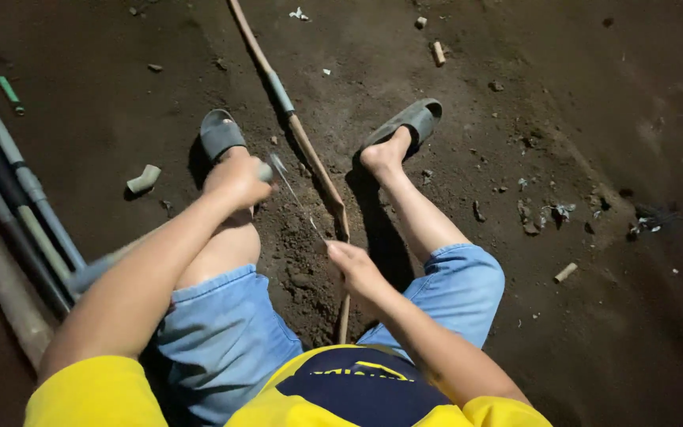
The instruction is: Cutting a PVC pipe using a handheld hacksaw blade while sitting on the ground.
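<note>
Whole scene sits on a dark dirt floor (610,316), loose and crumbly between the person's legs, with small bits of rubble and scraps scattered off to the right. Along the left edge there's a bundle of grey pipes (17,205) lying side by side, running diagonally.

Then the long one: a thin brownish pipe (314,162) runs from the top of the view down between the knees, with a grey coupling sleeve (281,92) on it partway up. It lies on the dirt right in the middle, passing just beside the right hand.

The person is seated, blue denim shorts, yellow shirt, feet in grey slippers (405,122) planted either side of that pipe.

Left hand (237,180) is clenched around a grey handle near the left foot, looks like a small hacksaw (290,190), its thin blade slanting down toward the other hand. Right hand (355,267) has its fingers pinched at the lower end of that blade, touching or nearly touching the pipe; can't tell exactly.

Small stuff: a grey pipe elbow (144,179) lies left of the left foot, a short pipe offcut (565,272) at right.
</note>
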